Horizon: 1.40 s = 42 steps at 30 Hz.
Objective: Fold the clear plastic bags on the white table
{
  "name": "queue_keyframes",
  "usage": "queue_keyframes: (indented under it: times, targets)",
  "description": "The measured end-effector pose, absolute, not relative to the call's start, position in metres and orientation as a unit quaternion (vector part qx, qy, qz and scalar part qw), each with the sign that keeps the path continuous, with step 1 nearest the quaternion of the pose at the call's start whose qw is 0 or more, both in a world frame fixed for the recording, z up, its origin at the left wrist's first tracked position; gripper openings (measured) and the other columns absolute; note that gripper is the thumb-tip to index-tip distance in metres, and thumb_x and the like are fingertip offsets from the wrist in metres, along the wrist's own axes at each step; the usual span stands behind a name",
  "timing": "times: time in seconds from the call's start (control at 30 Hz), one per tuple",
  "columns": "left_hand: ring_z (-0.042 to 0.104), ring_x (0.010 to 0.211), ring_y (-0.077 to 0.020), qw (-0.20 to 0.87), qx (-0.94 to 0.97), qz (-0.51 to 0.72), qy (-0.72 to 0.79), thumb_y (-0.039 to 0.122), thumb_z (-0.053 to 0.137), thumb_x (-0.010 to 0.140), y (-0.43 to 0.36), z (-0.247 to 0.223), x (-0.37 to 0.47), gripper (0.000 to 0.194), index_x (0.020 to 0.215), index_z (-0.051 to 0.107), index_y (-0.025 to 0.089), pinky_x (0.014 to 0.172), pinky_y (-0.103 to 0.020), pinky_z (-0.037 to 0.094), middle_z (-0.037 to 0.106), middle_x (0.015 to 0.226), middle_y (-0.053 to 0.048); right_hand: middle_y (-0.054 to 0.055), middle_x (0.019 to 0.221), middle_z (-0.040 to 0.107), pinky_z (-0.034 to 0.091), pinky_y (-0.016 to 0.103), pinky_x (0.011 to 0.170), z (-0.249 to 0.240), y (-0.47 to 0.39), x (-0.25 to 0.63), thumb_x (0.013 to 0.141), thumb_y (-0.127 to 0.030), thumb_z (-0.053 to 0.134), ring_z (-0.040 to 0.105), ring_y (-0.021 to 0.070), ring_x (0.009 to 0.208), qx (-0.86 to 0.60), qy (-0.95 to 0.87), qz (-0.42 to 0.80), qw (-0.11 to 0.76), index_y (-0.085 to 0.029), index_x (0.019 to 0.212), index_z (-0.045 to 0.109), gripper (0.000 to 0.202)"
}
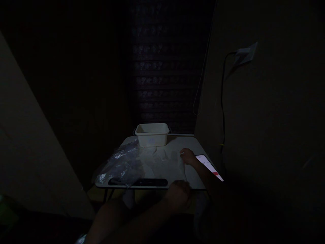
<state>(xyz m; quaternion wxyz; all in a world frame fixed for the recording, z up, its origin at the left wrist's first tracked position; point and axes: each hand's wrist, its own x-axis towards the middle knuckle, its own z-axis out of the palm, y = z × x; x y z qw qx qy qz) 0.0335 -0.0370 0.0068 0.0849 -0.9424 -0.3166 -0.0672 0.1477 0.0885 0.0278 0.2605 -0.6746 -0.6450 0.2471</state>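
In the dim light, my right hand is closed in a pinch over the right part of the small table. From its fingers a thin, pale translucent plastic piece runs down towards me. My left hand is closed at the table's front edge, by the lower end of that piece. Its fingertips are dark, and what they grip is hard to make out. More flat translucent pieces lie on the tabletop to the left of my right hand.
A white plastic tub stands at the back of the white table. Crumpled clear plastic covers the left side. A lit phone lies at the right, under my right forearm. A black cord hangs from the wall outlet.
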Motion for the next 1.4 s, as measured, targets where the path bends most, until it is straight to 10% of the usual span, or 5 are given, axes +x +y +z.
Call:
queue_keyframes:
  times: [0.5, 0.83, 1.4]
  targets:
    - [0.046, 0.056, -0.0142, 0.105, -0.967, -0.103, -0.208, 0.027, 0.034, 0.067, -0.051, 0.008, 0.026, 0.019, 0.062, 0.047, 0.015, 0.05, -0.028, 0.033, 0.052, 0.06, -0.003, -0.001, 0.048, 0.05, 0.033, 0.016, 0.034, 0.01, 0.097, 0.108, 0.062, -0.012, 0.041, 0.043, 0.0063, 0.033, -0.637, -0.653, 0.323, 0.252, -0.013, 0.078, 0.048, 0.017]
    - [0.048, 0.069, -0.0158, 0.072, -0.9, -0.105, -0.416, 0.026, 0.025, 0.073, -0.017, 0.021, 0.008, 0.026, 0.083, 0.046, 0.015, 0.059, -0.028, 0.035, 0.053, 0.078, -0.006, 0.0, 0.055, 0.053, 0.036, 0.015, 0.037, 0.026, 0.091, 0.123, 0.074, -0.021, 0.029, 0.047, 0.0047, 0.037, -0.628, -0.628, 0.388, 0.245, -0.014, 0.072, 0.047, 0.019]
    - [0.026, 0.104, -0.0256, 0.09, -0.85, -0.064, -0.516, 0.039, 0.015, 0.075, 0.017, -0.006, 0.003, 0.049, 0.105, 0.038, 0.007, 0.079, -0.038, 0.025, 0.035, 0.113, -0.015, -0.001, 0.041, 0.048, 0.029, 0.018, 0.036, 0.011, 0.061, 0.179, 0.05, -0.035, 0.056, 0.042, 0.0073, 0.038, -0.595, -0.754, 0.279, -0.011, -0.013, 0.048, 0.052, 0.022]
